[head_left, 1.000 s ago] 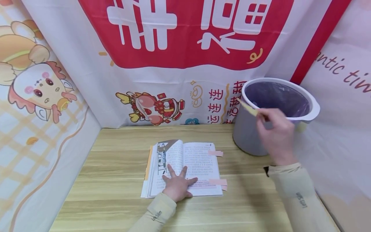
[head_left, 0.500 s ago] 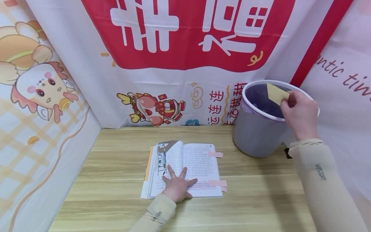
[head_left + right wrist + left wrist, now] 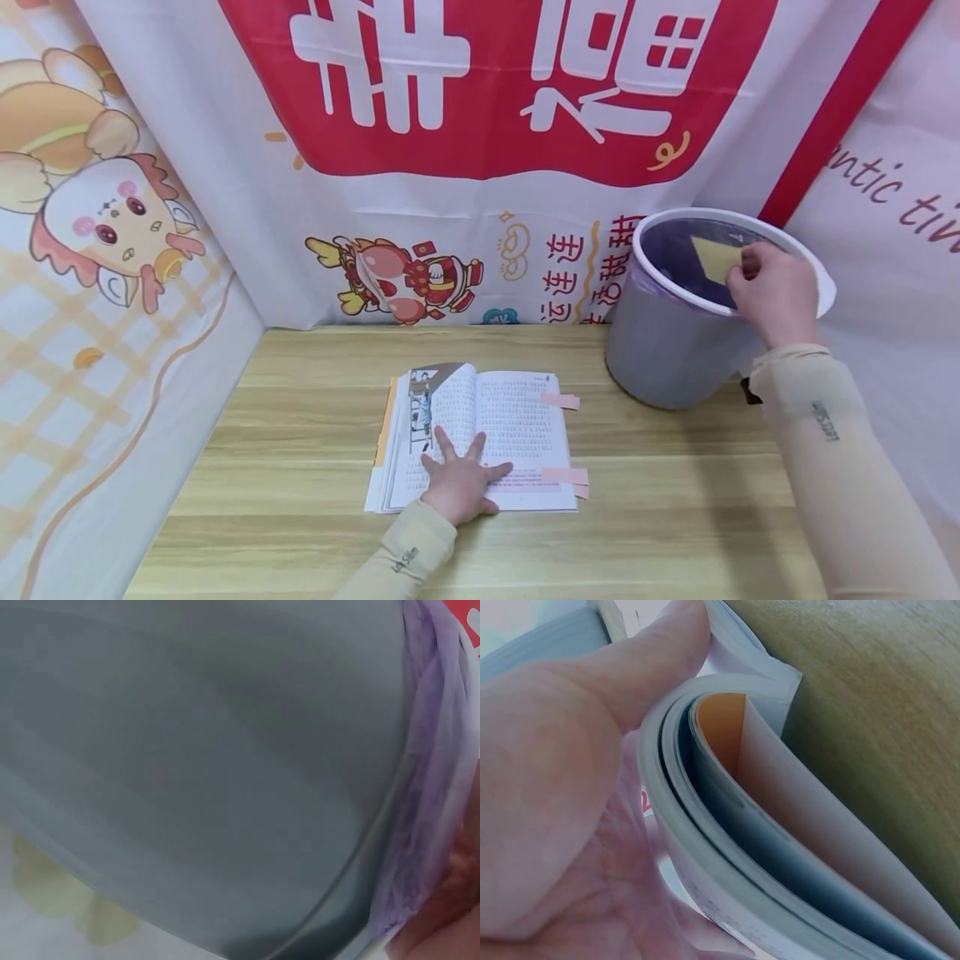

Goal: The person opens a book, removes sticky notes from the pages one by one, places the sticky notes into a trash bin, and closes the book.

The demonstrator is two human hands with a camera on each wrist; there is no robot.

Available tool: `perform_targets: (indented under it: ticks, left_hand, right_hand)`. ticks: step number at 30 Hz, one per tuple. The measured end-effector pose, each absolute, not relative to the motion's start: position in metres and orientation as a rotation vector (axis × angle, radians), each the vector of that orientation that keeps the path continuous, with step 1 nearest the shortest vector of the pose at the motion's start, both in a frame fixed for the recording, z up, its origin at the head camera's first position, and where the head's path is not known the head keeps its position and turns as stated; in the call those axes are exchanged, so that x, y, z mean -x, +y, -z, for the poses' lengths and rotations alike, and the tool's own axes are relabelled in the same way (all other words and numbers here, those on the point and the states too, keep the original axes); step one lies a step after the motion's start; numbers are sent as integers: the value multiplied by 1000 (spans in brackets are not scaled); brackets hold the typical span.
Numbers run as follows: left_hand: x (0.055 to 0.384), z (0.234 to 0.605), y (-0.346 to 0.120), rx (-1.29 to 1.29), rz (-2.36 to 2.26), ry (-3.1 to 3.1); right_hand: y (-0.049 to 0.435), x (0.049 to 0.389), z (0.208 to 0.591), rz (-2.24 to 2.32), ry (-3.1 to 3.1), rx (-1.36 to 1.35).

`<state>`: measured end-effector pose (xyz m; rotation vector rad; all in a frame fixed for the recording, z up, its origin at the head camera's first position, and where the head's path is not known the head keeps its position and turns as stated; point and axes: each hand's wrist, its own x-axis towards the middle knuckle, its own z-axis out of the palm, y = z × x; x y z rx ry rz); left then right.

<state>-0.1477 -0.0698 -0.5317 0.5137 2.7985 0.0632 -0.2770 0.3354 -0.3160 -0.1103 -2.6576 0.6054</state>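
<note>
In the head view an open book [image 3: 517, 417] lies on the table, pink tabs [image 3: 564, 476] sticking out of its right edge. My left hand [image 3: 459, 483] rests on the lower pages with fingers spread; the left wrist view shows its thumb [image 3: 660, 645] on the book's curved pages [image 3: 705, 817]. Over the grey trash bin [image 3: 667, 358], my right hand [image 3: 776, 292] pinches a yellow sticky note [image 3: 714, 258] above the opening, inside the rim's outline. The right wrist view is mostly the bin's side [image 3: 195, 765], with part of the right hand [image 3: 442, 915] beyond the purple liner [image 3: 424, 795].
The bin's white rim [image 3: 652, 267] stands up at the table's back right. Printed cloth [image 3: 420, 200] hangs behind the table, and more covers the left and right sides. Wood tabletop [image 3: 300, 442] surrounds the book.
My right hand has carried the yellow note from the bin's front left to over its opening, then slightly lower. The left hand has stayed on the book.
</note>
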Motion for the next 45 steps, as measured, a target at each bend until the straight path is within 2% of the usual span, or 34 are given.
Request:
perform_targets:
  ticks: [6, 13, 19, 26, 36, 45]
  left_hand:
    - [148, 535, -70, -529, -68, 2800]
    - [149, 536, -69, -529, -86, 2813]
    - [150, 537, -68, -535, -97, 2815]
    - [151, 535, -68, -527, -102, 2810]
    - [153, 541, -69, -527, -79, 2806]
    - [153, 540, -69, -529, -65, 2796]
  right_hand:
    - [333, 272, 319, -636, -2750, 90]
    - [307, 247, 323, -678, -2427, 26]
    - [283, 222, 348, -663, -2154, -144]
    - [258, 198, 392, -680, -2061, -384]
    - [228, 171, 483, -580, -2322, -728]
    - [205, 149, 545, -564, -2656, -766]
